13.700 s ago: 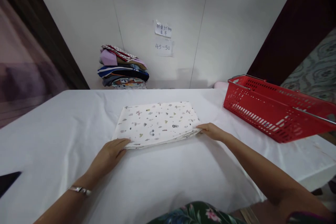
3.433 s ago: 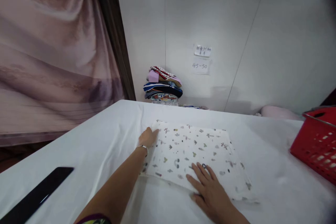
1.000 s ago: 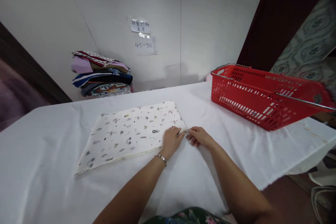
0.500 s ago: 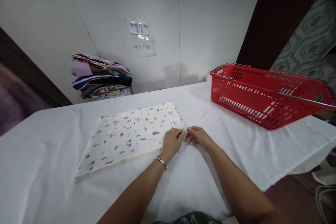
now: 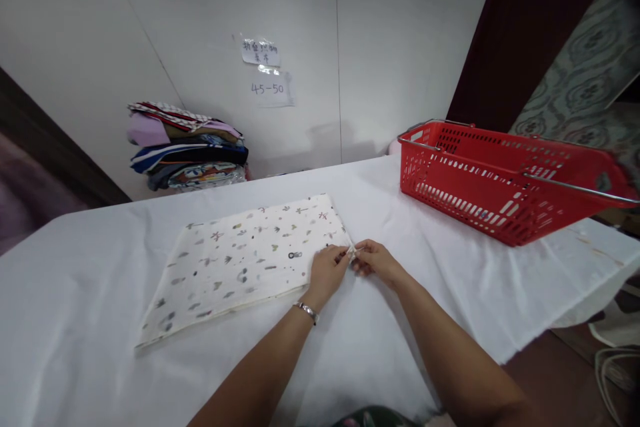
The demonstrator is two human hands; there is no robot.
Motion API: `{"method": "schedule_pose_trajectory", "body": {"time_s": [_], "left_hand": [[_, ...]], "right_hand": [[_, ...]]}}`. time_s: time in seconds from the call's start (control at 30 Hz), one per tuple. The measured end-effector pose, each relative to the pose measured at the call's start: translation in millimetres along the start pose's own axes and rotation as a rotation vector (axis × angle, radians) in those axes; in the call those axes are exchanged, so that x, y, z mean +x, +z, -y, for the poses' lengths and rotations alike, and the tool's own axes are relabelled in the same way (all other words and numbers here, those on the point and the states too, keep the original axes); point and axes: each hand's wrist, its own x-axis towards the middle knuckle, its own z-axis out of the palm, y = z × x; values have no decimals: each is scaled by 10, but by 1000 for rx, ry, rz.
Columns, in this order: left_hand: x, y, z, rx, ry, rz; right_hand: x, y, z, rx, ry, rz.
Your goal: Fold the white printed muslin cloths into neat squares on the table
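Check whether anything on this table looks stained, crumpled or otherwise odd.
Two things, perhaps: the patterned cloth is bunched at its near right corner, between the left hand and right hand; and brownish marks on the white tablecloth, near the red basket, could be stains.

Printed cloth, at fingers: 1. Shopping basket, right: 1. Paper signs, beyond: 2. Fabric stack, far left: 1.

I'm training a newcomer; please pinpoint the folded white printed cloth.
On the white tablecloth, look left of the red perforated plastic basket. The left hand and right hand pinch the folded white cloth there; scattered small motifs set it apart from the plain tablecloth.
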Motion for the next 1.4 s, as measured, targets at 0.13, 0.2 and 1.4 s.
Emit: {"method": "schedule_pose_trajectory", "body": {"time_s": [0.13,0.2,1.4], "left_hand": [[22,8,19,-106,-39,8],[26,15,23,-107,-58,5],[1,-7,-11,30,30,31]], "right_hand": [[2,-4,1,-1,-10,-13],[-3,3,6,-10,-11,-17],[5,18,5,38,-75,-25]]}}
